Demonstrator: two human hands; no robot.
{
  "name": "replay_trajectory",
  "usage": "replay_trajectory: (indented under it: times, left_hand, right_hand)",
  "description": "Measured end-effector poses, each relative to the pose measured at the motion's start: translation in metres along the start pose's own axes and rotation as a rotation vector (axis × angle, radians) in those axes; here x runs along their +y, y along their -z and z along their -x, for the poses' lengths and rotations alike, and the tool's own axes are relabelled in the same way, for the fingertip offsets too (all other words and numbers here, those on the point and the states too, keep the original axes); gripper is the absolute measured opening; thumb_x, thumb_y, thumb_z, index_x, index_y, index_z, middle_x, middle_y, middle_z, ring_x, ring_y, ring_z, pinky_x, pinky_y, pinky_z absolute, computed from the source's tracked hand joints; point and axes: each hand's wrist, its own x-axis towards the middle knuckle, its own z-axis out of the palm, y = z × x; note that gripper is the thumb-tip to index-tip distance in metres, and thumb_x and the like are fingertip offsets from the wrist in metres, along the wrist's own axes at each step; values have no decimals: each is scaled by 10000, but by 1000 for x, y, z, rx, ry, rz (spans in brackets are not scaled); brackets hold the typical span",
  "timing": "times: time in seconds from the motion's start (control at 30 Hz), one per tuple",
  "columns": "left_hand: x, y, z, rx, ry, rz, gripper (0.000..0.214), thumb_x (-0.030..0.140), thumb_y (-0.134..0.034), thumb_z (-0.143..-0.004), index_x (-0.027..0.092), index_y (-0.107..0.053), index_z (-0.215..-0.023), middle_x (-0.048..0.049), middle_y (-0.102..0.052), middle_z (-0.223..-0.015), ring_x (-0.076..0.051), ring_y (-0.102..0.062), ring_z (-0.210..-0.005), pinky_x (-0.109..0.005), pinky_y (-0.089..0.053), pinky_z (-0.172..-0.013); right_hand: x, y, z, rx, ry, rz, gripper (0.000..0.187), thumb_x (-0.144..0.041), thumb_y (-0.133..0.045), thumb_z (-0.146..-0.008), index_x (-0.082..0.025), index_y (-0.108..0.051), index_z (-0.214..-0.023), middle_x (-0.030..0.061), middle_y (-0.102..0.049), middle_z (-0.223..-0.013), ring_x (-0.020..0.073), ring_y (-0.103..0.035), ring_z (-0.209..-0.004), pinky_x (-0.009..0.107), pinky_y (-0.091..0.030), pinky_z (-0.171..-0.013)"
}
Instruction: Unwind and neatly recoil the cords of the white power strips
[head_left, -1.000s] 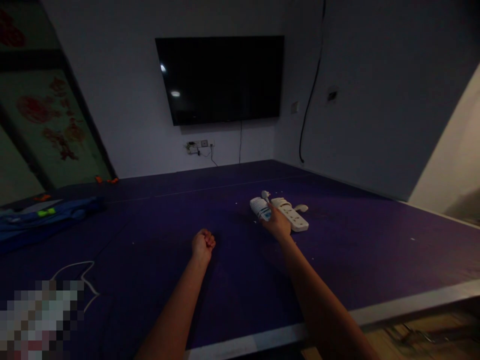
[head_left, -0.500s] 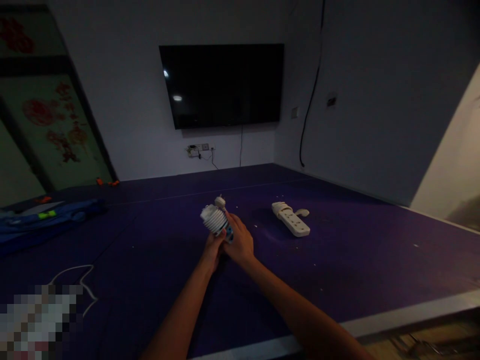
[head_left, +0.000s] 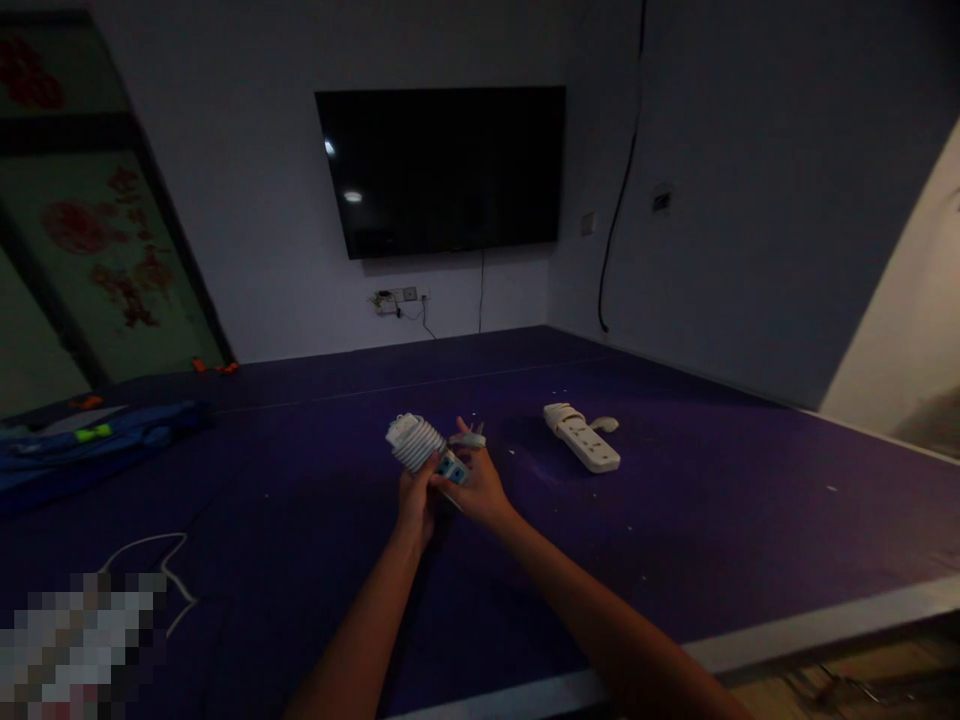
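Note:
My left hand and my right hand meet above the purple surface, both closed on a white power strip with its cord coiled round it. The left hand grips it from below. The right hand's fingers hold the white plug at the cord's end, beside a blue label. A second white power strip lies flat on the purple surface to the right of my hands, untouched.
A dark wall-mounted television hangs above wall sockets. A black cable runs down the right wall. Blue fabric lies at the far left, a white cord near the front left. The surface's pale front edge runs along the bottom right.
My right hand picked the coiled strip up from beside the second strip and brought it left to my left hand. The left hand, a fist before, now grips it, and the plug is pulled free.

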Motion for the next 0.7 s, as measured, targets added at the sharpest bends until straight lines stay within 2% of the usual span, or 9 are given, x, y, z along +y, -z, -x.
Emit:
replay_trajectory:
  times: [0.07,0.13,0.23,0.33,0.47,0.53,0.6,0.67,0.7]
  left_hand:
    - [2,0,0,20,1,20,464,373,-792,-527,133,-619,-885,-38,-689,-767,-197,-668,-702,-305,-508,-698]
    - [4,1,-1,54,17,35,442,397,-775,-540,128,-618,-854,-31,-678,-719,-190,-661,-658,-302,-509,-671]
    - [7,4,-4,86,76,48,409,450,-729,-578,113,-623,-786,-31,-652,-639,-175,-640,-586,-294,-505,-621]
    - [10,7,-6,93,110,49,418,487,-687,-612,101,-635,-765,-39,-642,-622,-154,-617,-541,-277,-494,-580]
    - [9,9,-11,160,18,3,412,467,-697,-607,102,-639,-787,-44,-652,-665,-139,-606,-537,-268,-489,-570]
    - [6,11,-13,222,-78,-45,420,446,-720,-592,107,-638,-826,-51,-663,-715,-145,-618,-573,-271,-493,-587]
    - [3,13,-15,276,-191,-107,441,435,-737,-582,119,-634,-872,-55,-671,-770,-159,-636,-631,-280,-499,-621]
    - [2,15,-15,294,-309,-184,462,441,-738,-589,132,-630,-916,-62,-676,-831,-179,-650,-712,-293,-502,-670]
    - [2,16,-15,289,-367,-226,472,447,-734,-596,138,-627,-936,-68,-677,-867,-190,-653,-764,-299,-501,-701]
  right_hand:
    - [3,-1,-2,24,-48,-143,459,-387,-570,-789,-217,-522,-1212,92,-585,-1131,187,-587,-917,355,-469,-829]
    - [3,-2,-5,76,-135,-265,341,-422,-495,-838,-208,-608,-1078,75,-636,-1031,190,-597,-914,355,-462,-832]
    - [4,1,-9,177,-316,-408,364,-486,-568,-765,-184,-645,-953,55,-662,-873,194,-612,-830,316,-479,-722]
    - [8,4,-13,256,-481,-546,413,-473,-680,-644,-172,-627,-923,52,-658,-840,182,-616,-744,260,-468,-578]
    - [21,7,-15,309,-601,-563,590,-398,-723,-596,-201,-544,-1122,47,-652,-877,160,-620,-651,237,-459,-492]
    - [27,8,-13,341,-585,-446,701,-400,-713,-613,-216,-467,-1243,71,-643,-968,184,-637,-717,258,-486,-518]
    - [28,11,-11,376,-466,-246,732,-431,-686,-652,-214,-425,-1301,112,-601,-1121,219,-629,-867,312,-521,-641]
    - [23,13,-8,344,-285,-40,653,-454,-634,-717,-207,-449,-1293,129,-553,-1224,234,-594,-979,370,-502,-789]
    - [19,14,-7,278,-191,39,581,-449,-602,-753,-207,-480,-1267,125,-556,-1229,233,-582,-1005,389,-480,-842]
